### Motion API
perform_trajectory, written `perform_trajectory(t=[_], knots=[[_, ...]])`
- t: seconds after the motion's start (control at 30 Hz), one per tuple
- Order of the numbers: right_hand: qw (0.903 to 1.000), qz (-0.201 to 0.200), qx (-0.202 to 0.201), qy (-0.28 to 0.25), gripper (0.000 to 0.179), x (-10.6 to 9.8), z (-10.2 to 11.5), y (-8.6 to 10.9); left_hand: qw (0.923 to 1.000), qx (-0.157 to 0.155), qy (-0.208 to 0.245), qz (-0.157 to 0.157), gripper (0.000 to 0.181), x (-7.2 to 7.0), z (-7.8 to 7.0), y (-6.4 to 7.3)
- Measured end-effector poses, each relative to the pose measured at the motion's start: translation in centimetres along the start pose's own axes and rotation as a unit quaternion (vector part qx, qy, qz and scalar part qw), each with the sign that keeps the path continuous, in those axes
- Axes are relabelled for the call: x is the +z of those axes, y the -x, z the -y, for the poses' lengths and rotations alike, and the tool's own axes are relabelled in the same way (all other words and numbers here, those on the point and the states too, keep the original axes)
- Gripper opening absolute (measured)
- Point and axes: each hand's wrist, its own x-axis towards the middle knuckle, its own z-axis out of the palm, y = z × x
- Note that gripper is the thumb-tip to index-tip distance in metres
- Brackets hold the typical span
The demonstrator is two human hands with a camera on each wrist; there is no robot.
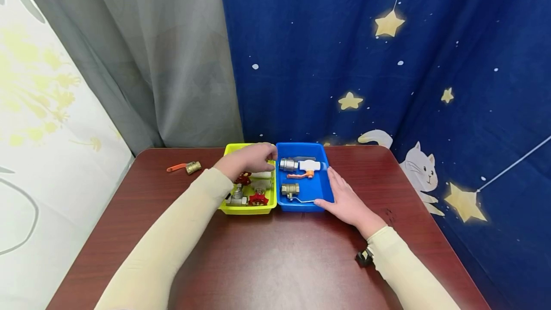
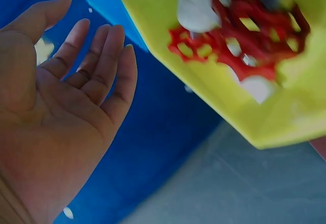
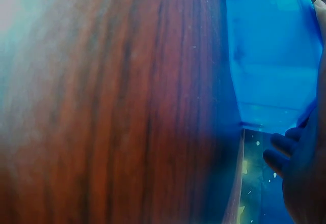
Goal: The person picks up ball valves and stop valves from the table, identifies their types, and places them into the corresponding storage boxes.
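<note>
Over the yellow tray [image 1: 248, 211] my left hand [image 1: 254, 157] hangs with relaxed fingers, near the wall shared with the blue tray [image 1: 301, 207]. In the left wrist view that hand [image 2: 76, 96] holds nothing. Under and before it lie valves with red handwheels [image 1: 258, 199] and a metal valve [image 1: 236, 197]. The blue tray holds a silver fitting [image 1: 288, 164], a white valve with an orange handle [image 1: 309, 165] and a brass ball valve [image 1: 290, 189] with a metal lever. Along the blue tray's right wall rests my right hand [image 1: 344, 200], fingers extended, thumb by the front corner.
A brass ball valve with an orange lever [image 1: 192, 167] lies on the brown table [image 1: 275, 257], left of the yellow tray. Grey and blue curtains [image 1: 310, 61] hang right behind the table's far edge. Both trays stand side by side near that edge.
</note>
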Motion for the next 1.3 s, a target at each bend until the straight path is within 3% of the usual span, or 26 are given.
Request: perform_trajectory(t=[0.47, 0.73, 1.03, 1.3], knots=[[1.0, 0.0, 0.001, 0.001, 0.12, 0.1, -0.3, 0.0, 0.9969, -0.069, 0.011, -0.035, 0.036, -3.2, 6.9, 4.6], [1.0, -0.003, 0.001, -0.004, 0.118, 0.1, -0.3, 0.0, 0.9931, -0.096, 0.019, -0.065, 0.032, -4.2, 10.9, 6.9], [1.0, 0.002, 0.006, -0.002, 0.117, 0.2, -0.3, 0.1, 0.9844, -0.142, 0.061, -0.084, 0.023, -3.1, 16.0, 9.3], [1.0, -0.003, 0.004, 0.001, 0.118, 0.1, -0.1, 0.1, 0.9797, -0.162, 0.056, -0.105, 0.03, -2.0, 18.9, 11.0]])
